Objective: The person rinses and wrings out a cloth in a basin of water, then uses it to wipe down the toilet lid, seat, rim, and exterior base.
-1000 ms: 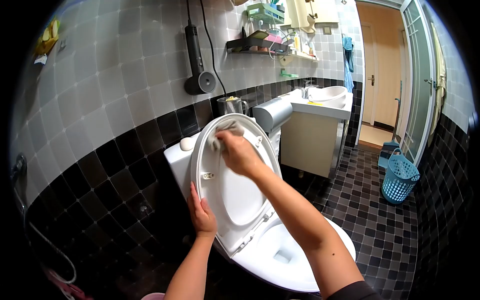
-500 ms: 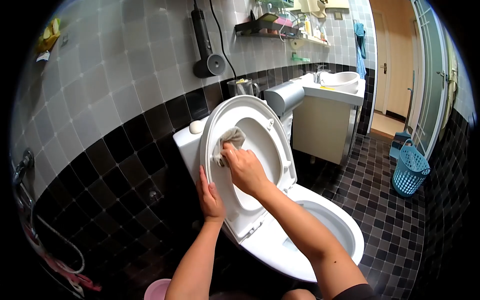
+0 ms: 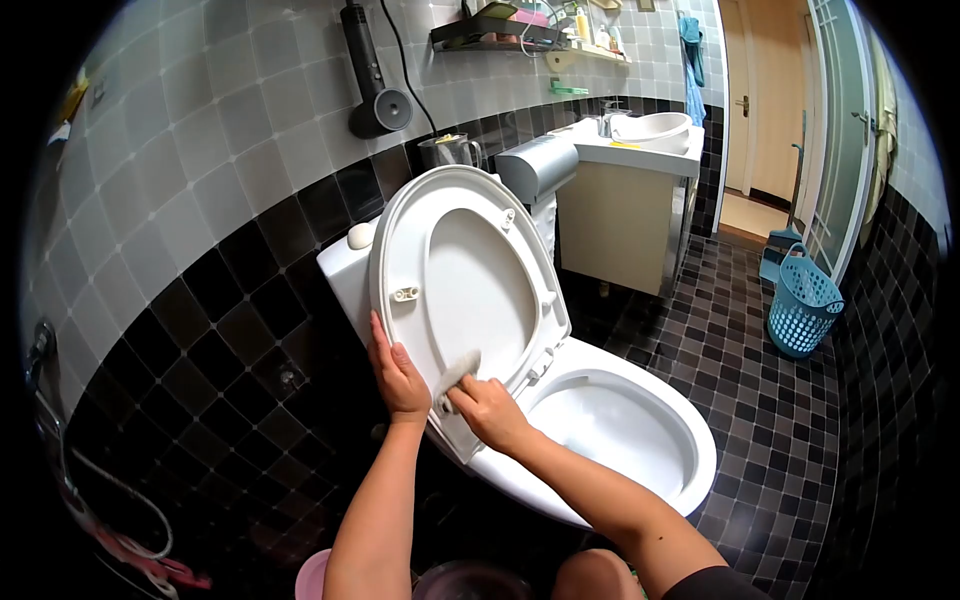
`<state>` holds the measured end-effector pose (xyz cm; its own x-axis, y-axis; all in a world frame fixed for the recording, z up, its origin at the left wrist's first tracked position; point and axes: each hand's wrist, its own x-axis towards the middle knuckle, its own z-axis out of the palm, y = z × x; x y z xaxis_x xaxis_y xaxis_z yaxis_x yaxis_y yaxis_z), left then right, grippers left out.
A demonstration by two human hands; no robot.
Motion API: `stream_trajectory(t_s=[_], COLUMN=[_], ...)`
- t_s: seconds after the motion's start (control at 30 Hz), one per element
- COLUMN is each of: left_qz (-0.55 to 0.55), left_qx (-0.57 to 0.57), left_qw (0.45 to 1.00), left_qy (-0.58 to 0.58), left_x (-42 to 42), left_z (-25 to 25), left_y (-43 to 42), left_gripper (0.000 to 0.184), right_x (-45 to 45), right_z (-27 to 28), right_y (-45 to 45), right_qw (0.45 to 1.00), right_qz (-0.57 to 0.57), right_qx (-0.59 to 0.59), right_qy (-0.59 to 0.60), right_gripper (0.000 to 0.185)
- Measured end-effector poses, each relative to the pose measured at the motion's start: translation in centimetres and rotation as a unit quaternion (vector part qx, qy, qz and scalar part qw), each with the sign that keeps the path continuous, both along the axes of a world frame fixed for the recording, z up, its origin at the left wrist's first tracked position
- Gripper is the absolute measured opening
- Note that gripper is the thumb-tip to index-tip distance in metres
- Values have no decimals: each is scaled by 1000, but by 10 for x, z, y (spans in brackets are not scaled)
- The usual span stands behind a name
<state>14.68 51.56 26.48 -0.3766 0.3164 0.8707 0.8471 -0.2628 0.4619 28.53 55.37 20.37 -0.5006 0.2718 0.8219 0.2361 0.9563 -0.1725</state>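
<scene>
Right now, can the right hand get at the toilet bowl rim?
Likely yes: the toilet seat is up, and nothing visible stands between the right hand and the toilet bowl rim, though that hand holds a cloth.

The one view is head-worn: it looks forward and down from above and in front of the toilet, over the person's left hand [image 3: 398, 380] at seven o'clock and right hand [image 3: 490, 415] at six. The raised toilet seat [image 3: 408, 260] is close, around mid-frame; the washbasin [image 3: 655, 133], between one and two, is farther off, the doorway [image 3: 762, 110] at two farther still. Wide-angle bowing bends the tiled wall [image 3: 185, 155] at ten o'clock.
</scene>
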Motion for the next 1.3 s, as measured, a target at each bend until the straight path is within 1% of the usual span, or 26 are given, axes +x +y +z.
stream_trajectory(t_s=[0.03,0.1,0.17,0.2,0.27,0.33,0.43,0.5,0.57,0.6,0.63,0.67,0.7,0.73,0.77,0.83,0.9,0.97,1.03,1.1,1.13,1.2,1.23,1.3], left_qz=[-6,-6,3,3,-2,-2,-10,-19,-10,-13,-15,-10,-5,-18,-20,2,0,-5,-12,-3,-2,-9,-7,-14], left_qx=[5,7,10,11,9,8,4,4,15,7,4,4,6,0,0,-13,-7,-4,-7,-22,-19,-32,-31,-28], left_qw=[1000,1000,1000,1000,1000,1000,1000,1000,1000,1000,1000,1000,1000,999,1000,1000,1000,1000,1000,999,999,999,999,999], left_qy=[-8,-6,-7,-8,-13,-6,-14,-19,-10,-25,-23,-16,-7,-26,-24,-26,-13,-11,-19,-28,-26,-27,-27,-23], left_x=[0,1,-1,-3,-4,-5,-6,-6,-8,-6,-7,-10,-11,-9,-7,-2,-3,-6,-1,-1,-1,-2,-2,-2], left_z=[1,1,-1,-3,-5,-6,-8,-8,-10,-9,-11,-12,-12,-12,-10,-7,-7,-9,-6,-7,-7,-7,-7,-8], left_y=[1,3,4,5,6,6,7,8,9,8,8,9,10,9,8,5,6,7,4,4,4,4,4,4], left_gripper=[49,49,48,48,48,49,49,50,49,49,49,49,49,50,50,50,50,50,50,50,50,49,49,49], right_x=[3,6,-2,-6,-21,-31,-36,-31,-27,-23,-17,-10,-3,1,8,21,28,35,38,40,37,23,16,3], right_z=[-7,-2,7,20,51,87,103,91,69,55,41,31,23,19,21,29,39,53,69,95,108,119,116,102], right_y=[1,6,11,11,16,23,31,30,27,25,24,23,24,26,28,35,51,78,117,142,153,175,181,196], right_qw=[1000,1000,999,999,993,988,985,984,993,996,996,998,998,995,995,995,987,979,962,942,942,919,919,928], right_qz=[9,7,20,7,0,-6,6,8,11,6,4,15,26,40,38,81,58,12,-48,-96,-94,-34,-32,-28], right_qx=[-1,0,14,13,0,-37,-72,-73,-52,-53,-55,-56,-57,-85,-85,-56,-143,-123,-87,-103,-101,-243,-244,-186], right_qy=[-5,-1,28,49,118,153,159,162,101,73,74,31,-11,-37,-34,24,53,164,254,303,305,307,307,320], right_gripper=[25,23,16,14,16,19,18,16,15,13,13,12,12,15,15,11,23,31,35,33,33,36,36,40])
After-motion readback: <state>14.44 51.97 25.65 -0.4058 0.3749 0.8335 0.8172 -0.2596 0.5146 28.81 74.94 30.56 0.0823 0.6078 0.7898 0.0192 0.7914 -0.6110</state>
